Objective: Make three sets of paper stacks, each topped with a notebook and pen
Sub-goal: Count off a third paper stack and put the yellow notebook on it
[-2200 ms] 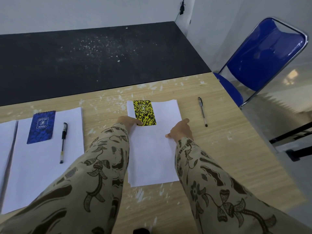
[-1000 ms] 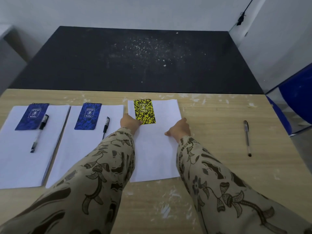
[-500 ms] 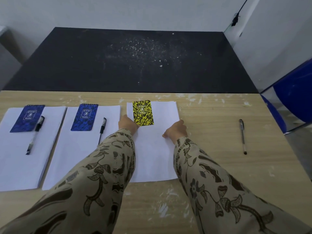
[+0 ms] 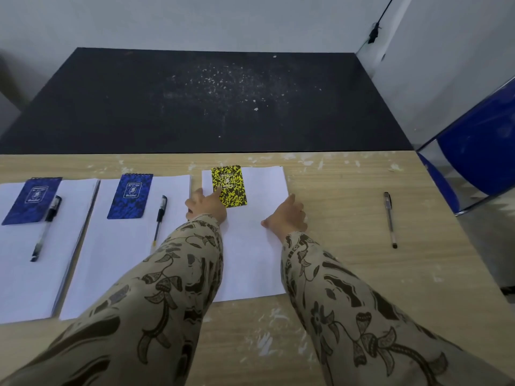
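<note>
Three flat white paper stacks lie side by side along the far edge of the wood-grain table (image 4: 348, 274), which abuts a speckled black top (image 4: 195, 101). The left stack (image 4: 25, 274) carries blue mottled notebook A (image 4: 32, 200) and slim pen A (image 4: 44, 227). The middle stack (image 4: 117, 260), just beside it, carries notebook B (image 4: 130, 196) and pen B (image 4: 160, 215).

The right stack (image 4: 250, 260) bears the yellow notebook (image 4: 231, 188) at its far left corner. The left hand (image 4: 204, 206) rests at this stack's left edge, with one straight finger on the notebook's cover. The right hand (image 4: 287, 217) lies along the right edge, fingers straight and together, thumb on paper.

The loose pen (image 4: 389, 218) lies well apart on bare wood to the right, near a blue chair (image 4: 479, 151).
</note>
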